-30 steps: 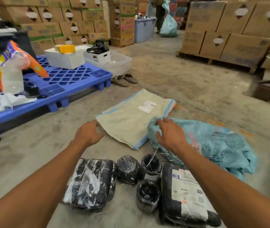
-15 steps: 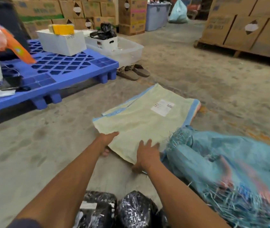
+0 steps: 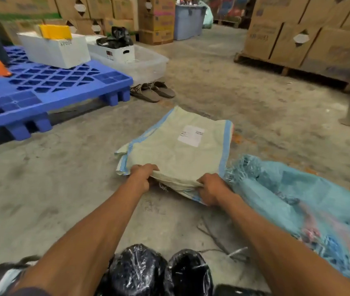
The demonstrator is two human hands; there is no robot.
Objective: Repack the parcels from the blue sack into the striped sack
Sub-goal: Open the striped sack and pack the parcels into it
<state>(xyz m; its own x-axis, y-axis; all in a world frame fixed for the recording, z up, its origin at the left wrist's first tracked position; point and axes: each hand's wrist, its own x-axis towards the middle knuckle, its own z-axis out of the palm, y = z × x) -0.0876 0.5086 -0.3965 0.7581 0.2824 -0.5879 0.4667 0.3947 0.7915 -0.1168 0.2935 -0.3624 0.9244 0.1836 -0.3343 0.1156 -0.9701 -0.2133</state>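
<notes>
The striped sack [image 3: 178, 150], pale cream with blue side stripes and a white label, lies flat on the concrete floor ahead of me. My left hand [image 3: 142, 176] grips its near edge at the left. My right hand [image 3: 211, 189] grips the same edge at the right, and the edge is raised a little off the floor. The blue sack [image 3: 298, 201], frayed at its mouth, lies crumpled to the right, touching the striped sack. Black plastic-wrapped parcels [image 3: 137, 272] sit on the floor between my forearms at the bottom; several are partly cut off by the frame.
A blue plastic pallet [image 3: 48, 86] with white boxes [image 3: 54, 50] stands at the left. A pair of sandals [image 3: 152, 91] lies beside a clear tub [image 3: 148, 63]. Stacked cardboard cartons [image 3: 310, 37] on a wooden pallet fill the right back. Loose string [image 3: 216, 240] lies on the floor.
My hands went from the blue sack and floor to the striped sack's near edge and now grip it, lifting it slightly. My view moved forward and down.
</notes>
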